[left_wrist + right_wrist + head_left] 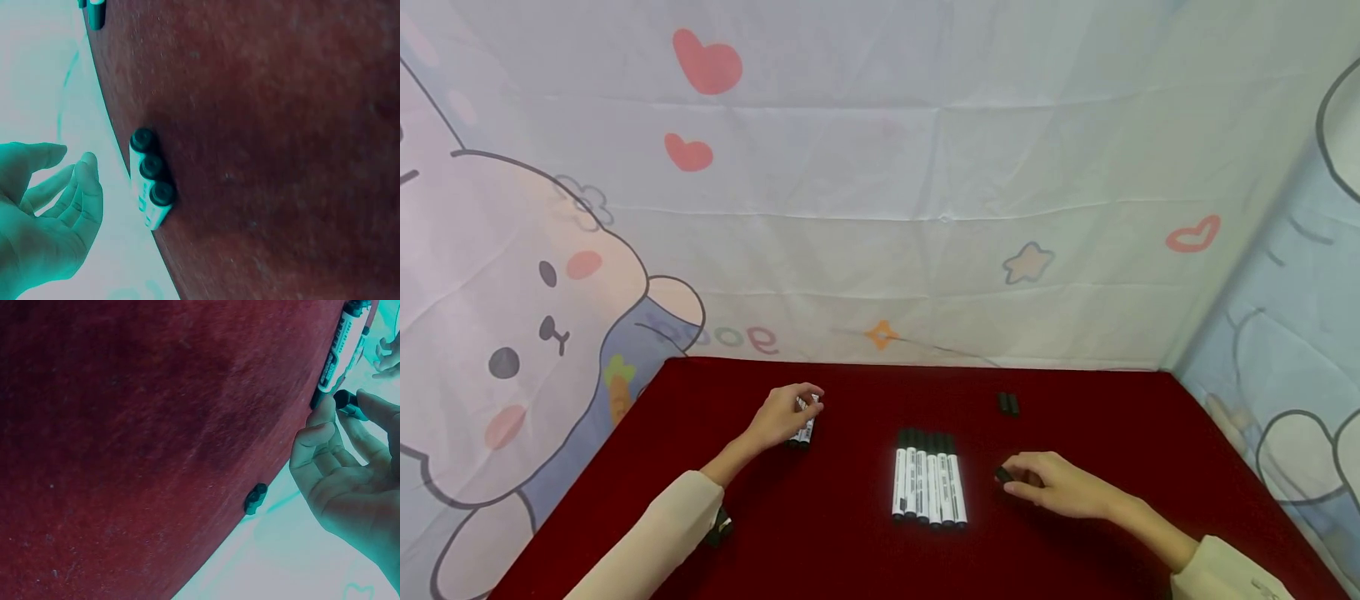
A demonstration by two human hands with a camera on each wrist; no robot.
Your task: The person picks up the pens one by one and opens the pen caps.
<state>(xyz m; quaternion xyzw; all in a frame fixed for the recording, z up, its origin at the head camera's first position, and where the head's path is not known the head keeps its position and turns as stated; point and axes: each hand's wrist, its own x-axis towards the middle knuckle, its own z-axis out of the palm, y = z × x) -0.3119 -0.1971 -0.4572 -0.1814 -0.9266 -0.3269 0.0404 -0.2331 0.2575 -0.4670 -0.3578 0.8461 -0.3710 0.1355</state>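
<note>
On the left of the table, my left hand point(781, 418) hovers by a small group of white markers point(806, 432) and hides part of them. The left wrist view shows three markers point(150, 167) side by side, black ends towards the camera. A gap parts thumb and bent fingers of the left hand point(59, 215), with nothing between them. My right hand point(1060, 486), right of centre, pinches a black marker cap point(1003, 475) between thumb and fingertips; the right wrist view also shows this cap point(350, 404). Left of that hand lies a row of several white markers point(927, 483) with black tops.
Two black caps point(1008, 404) lie together towards the back right of the red-covered table point(1097, 408). A small dark object point(718, 530) sits beside the left sleeve, partly hidden by it. Behind the table hangs a printed cloth point(850, 183).
</note>
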